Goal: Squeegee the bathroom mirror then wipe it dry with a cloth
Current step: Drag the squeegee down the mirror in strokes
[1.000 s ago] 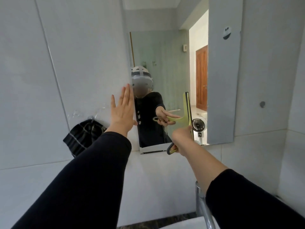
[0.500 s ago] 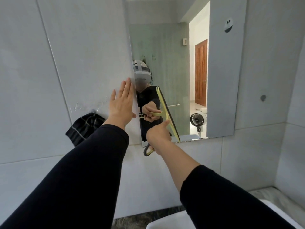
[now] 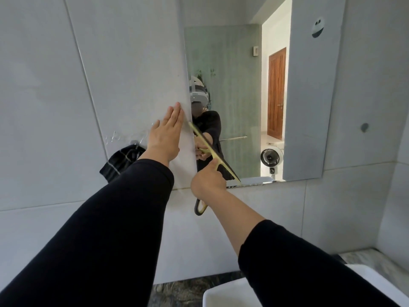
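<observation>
The wall mirror (image 3: 243, 85) fills the upper middle of the head view. My right hand (image 3: 208, 179) grips the yellow-green squeegee (image 3: 215, 155) by its handle, whose dark end sticks out below my wrist. Its blade lies tilted against the glass, running from the mirror's left edge down to its bottom edge. My left hand (image 3: 164, 138) lies flat, fingers together, on the tile just left of the mirror. A dark striped cloth (image 3: 120, 161) hangs on a wall hook to the left of that hand.
A white basin (image 3: 223, 295) sits at the bottom right on a marbled counter (image 3: 177, 289). Grey wall tiles (image 3: 55, 85) surround the mirror. The mirror reflects a wooden door and a small fan.
My right hand has swept the squeegee leftward across the lower mirror, and its blade has tilted from upright to slanted. The left hand stays on the tile. The view has shifted.
</observation>
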Action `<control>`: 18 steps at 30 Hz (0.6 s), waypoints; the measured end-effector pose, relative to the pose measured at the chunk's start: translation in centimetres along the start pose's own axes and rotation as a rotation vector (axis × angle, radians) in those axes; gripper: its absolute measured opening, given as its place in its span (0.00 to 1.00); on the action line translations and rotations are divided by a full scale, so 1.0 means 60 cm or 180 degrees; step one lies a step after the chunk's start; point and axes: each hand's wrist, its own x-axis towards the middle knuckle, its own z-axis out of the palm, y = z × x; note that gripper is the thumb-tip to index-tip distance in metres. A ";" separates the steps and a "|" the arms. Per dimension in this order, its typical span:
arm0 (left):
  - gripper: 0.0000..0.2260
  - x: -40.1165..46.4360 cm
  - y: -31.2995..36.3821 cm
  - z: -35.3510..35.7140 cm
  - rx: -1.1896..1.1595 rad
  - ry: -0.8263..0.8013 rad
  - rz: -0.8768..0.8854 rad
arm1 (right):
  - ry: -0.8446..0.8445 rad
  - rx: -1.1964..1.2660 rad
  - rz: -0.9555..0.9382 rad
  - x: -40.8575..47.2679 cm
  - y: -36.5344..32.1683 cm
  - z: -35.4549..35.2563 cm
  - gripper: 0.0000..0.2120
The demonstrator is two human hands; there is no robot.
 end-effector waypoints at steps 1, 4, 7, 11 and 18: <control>0.46 0.001 -0.002 0.001 -0.0017 0.0007 0.0020 | -0.0033 -0.0183 -0.0093 -0.004 0.005 0.006 0.38; 0.48 0.004 -0.006 -0.002 0.0034 -0.0061 0.0045 | -0.0010 -0.0535 -0.0296 -0.015 0.017 0.018 0.37; 0.58 0.003 -0.009 -0.010 0.0193 -0.0317 0.0069 | 0.0097 -0.0910 -0.0469 -0.014 0.027 0.019 0.37; 0.59 -0.001 0.002 -0.016 0.0049 -0.0358 0.0039 | 0.0337 -0.1645 -0.0886 -0.010 0.062 0.016 0.34; 0.56 -0.012 0.061 0.006 -0.0454 -0.0214 -0.0432 | 0.0612 -0.2867 -0.1921 0.014 0.146 -0.046 0.28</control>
